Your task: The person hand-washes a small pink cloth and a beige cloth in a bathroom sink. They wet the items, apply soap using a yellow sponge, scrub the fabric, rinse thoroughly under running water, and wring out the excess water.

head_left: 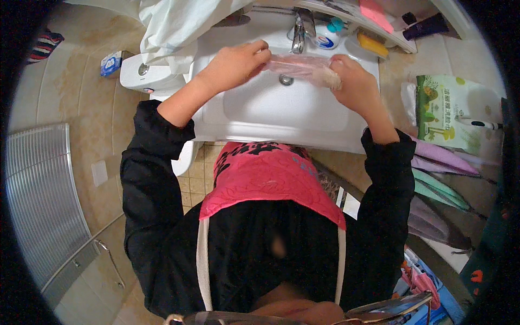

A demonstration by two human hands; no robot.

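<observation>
Over the white washbasin (252, 111), a thin, see-through pinkish piece (300, 66), like soft plastic film, is stretched crosswise between my hands. My left hand (238, 66) pinches one end with closed fingers. The other end is gripped by my right hand (353, 81), where a crumpled beige bit (333, 81) bunches below the fingers. I cannot tell what kind of item it is. Just below the film shows the round drain (286, 80). The chrome faucet (298, 38) rises behind it, and no running water is visible.
Behind the basin stand a white pump bottle (326, 39) with a turquoise top and a yellow block (372, 45). A green-and-white wipes pack (452, 111) and towels (441, 187) hang at right. A white cloth (187, 27) and toilet tank (154, 73) are at left.
</observation>
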